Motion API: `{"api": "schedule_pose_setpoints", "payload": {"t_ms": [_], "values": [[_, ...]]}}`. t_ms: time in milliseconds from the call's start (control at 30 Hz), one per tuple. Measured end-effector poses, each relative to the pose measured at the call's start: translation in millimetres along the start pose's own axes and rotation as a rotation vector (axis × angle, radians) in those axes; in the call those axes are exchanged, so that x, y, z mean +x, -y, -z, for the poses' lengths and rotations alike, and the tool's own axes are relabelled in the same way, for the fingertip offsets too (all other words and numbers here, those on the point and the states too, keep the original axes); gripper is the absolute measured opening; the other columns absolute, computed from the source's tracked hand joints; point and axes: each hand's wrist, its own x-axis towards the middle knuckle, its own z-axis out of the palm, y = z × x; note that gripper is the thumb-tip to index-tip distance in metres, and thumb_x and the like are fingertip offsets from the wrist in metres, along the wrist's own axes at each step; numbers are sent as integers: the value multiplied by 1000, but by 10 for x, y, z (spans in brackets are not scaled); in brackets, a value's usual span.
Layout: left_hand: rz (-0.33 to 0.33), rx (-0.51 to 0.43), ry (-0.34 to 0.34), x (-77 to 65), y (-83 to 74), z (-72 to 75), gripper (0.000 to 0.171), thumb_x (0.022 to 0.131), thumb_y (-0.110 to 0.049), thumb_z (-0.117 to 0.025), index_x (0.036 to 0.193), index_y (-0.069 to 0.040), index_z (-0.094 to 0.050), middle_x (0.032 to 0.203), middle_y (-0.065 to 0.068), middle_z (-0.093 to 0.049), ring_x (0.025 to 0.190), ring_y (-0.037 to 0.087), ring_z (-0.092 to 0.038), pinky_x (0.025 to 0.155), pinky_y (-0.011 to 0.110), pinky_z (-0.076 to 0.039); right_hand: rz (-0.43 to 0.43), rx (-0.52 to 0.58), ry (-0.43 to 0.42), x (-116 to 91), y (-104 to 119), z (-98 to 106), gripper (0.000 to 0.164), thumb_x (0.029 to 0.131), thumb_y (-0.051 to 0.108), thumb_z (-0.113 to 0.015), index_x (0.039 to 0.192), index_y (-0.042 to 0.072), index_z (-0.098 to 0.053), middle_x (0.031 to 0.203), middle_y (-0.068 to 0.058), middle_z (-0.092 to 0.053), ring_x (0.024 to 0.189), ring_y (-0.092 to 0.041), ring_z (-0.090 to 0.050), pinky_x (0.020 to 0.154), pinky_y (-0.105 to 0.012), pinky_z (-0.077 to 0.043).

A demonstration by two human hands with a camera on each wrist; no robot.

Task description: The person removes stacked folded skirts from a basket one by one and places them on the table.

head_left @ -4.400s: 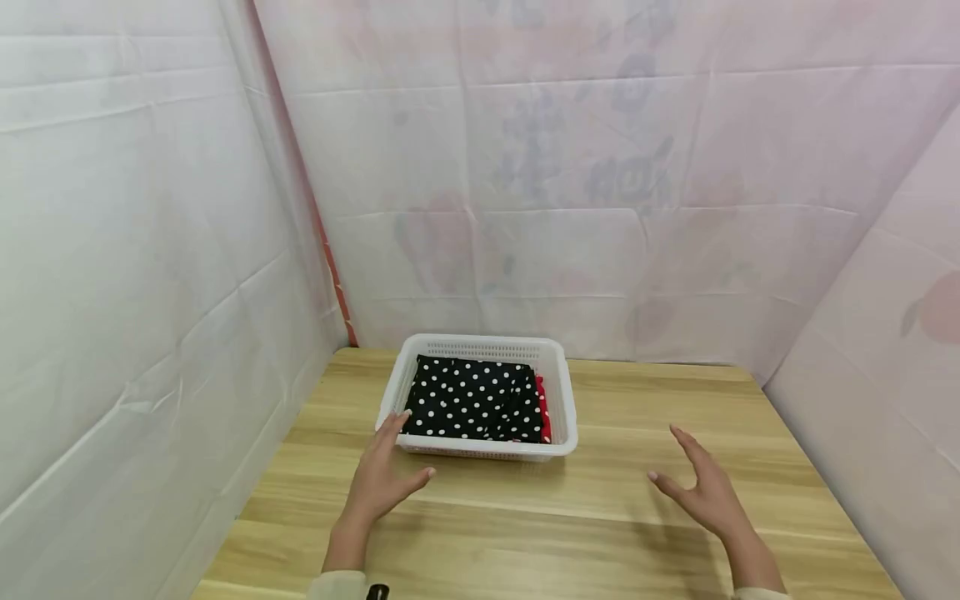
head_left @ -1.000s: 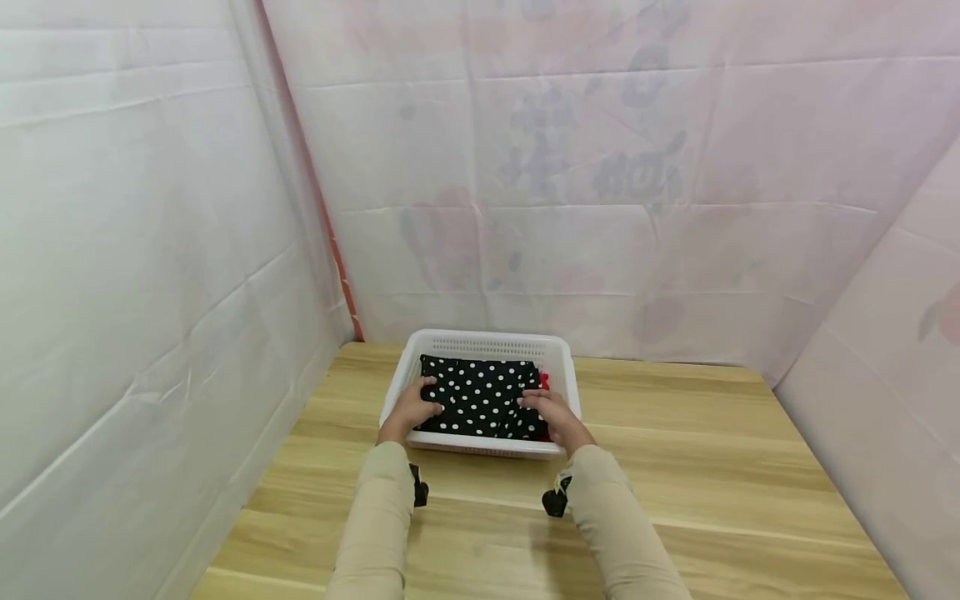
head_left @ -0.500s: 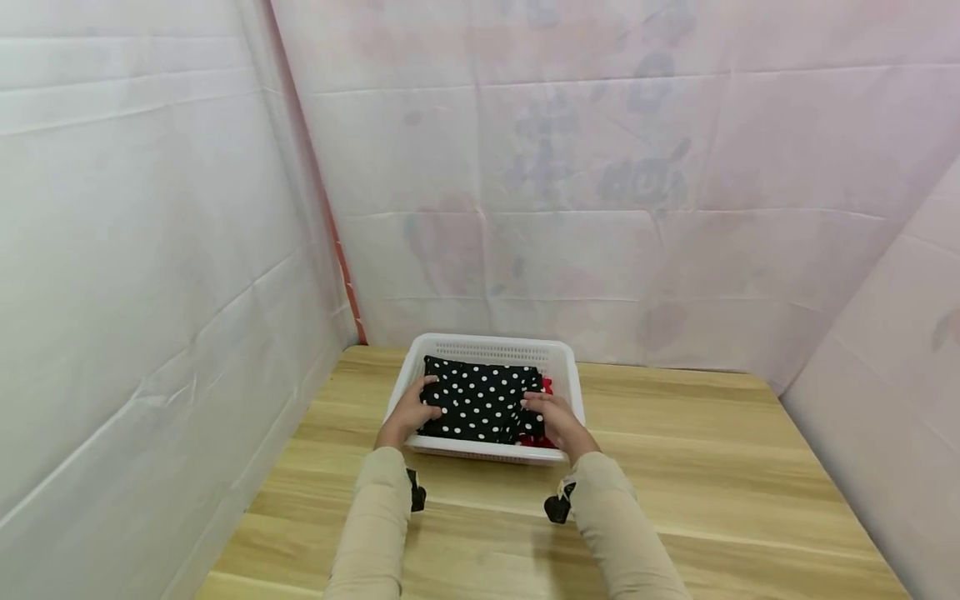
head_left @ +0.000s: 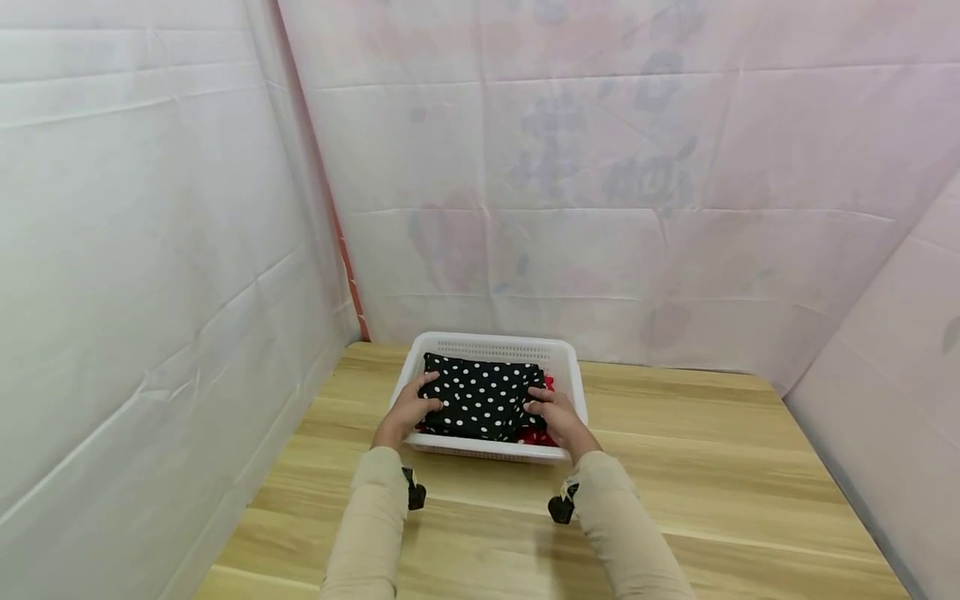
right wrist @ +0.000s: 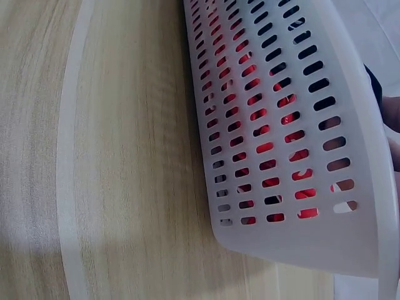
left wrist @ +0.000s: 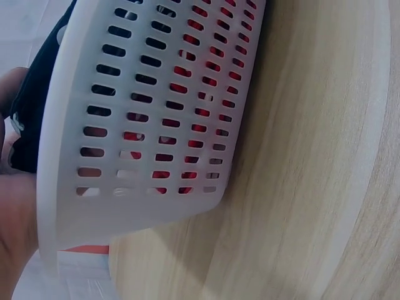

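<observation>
A folded black cloth with white polka dots (head_left: 480, 398) lies in a white plastic basket (head_left: 487, 448), its near edge lifted a little. My left hand (head_left: 408, 412) holds the cloth's left end, thumb over the near side. At the right end my right hand (head_left: 561, 419) grips it the same way. Red dotted cloth (head_left: 536, 436) shows underneath. Through the slots of the basket wall (left wrist: 150, 112) in the left wrist view, red fabric sits below black. The right wrist view gives a similar look through the basket (right wrist: 262, 125), with that hand mostly cut off.
The basket stands near the back of a wood-grain table (head_left: 712, 467). Pale printed sheets hang as walls behind (head_left: 585, 192), at the left (head_left: 150, 250) and at the right. A black device (head_left: 562, 504) is strapped at each wrist.
Both hands came from over the table into the basket and took the black cloth's ends. In the last second the cloth's near edge has risen slightly, showing more red cloth.
</observation>
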Motion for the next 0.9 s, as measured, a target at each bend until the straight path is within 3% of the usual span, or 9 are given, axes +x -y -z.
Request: {"api": "schedule_pose_setpoints", "payload": {"t_ms": [233, 367, 433, 633, 733, 900], "values": [[30, -61, 9, -18, 39, 18, 66, 83, 4, -60, 142, -13, -39, 149, 15, -21, 110, 30, -46, 68, 32, -45, -1, 9, -5, -60, 11, -13, 51, 87, -8, -52, 135, -11, -37, 146, -27, -19, 130, -38, -24, 106, -48, -20], [-25, -77, 0, -22, 19, 1, 63, 83, 5, -59, 142, -10, -40, 148, 17, -24, 104, 29, -49, 74, 29, -44, 38, 12, -26, -75, 31, 25, 51, 86, -6, -53, 136, -10, -38, 146, -27, -18, 128, -38, -27, 104, -46, -24], [-49, -91, -11, -34, 1, -11, 61, 84, 4, -58, 141, -9, -41, 148, 15, -26, 101, 30, -48, 72, 29, -43, 47, 12, -50, -95, 43, 43, 50, 87, -4, -54, 135, -7, -42, 146, -24, -22, 126, -35, -30, 98, -43, -32], [-82, -133, -34, -79, -69, -37, 59, 83, 1, -60, 139, -12, -45, 148, 7, -28, 116, 28, -35, 78, 34, -40, 54, 47, -97, -172, 108, 104, 50, 87, 0, -55, 136, 1, -45, 144, -17, -30, 105, -24, -47, 69, -34, -43], [-113, -140, -29, -104, -122, -39, 59, 83, -1, -61, 138, -13, -45, 149, 7, -27, 129, 26, -24, 90, 40, -37, 88, 87, -74, -213, 168, 158, 56, 86, -5, -52, 140, 4, -41, 147, -16, -26, 94, -16, -50, 67, -29, -46], [-157, -172, -21, -218, -217, -27, 58, 82, -2, -64, 137, -13, -47, 148, 4, -30, 137, 25, -12, 103, 48, -27, 90, 271, 53, -294, 276, 259, 65, 83, -14, -46, 144, 3, -30, 149, -16, -20, 89, -14, -56, 66, -23, -52]]}}
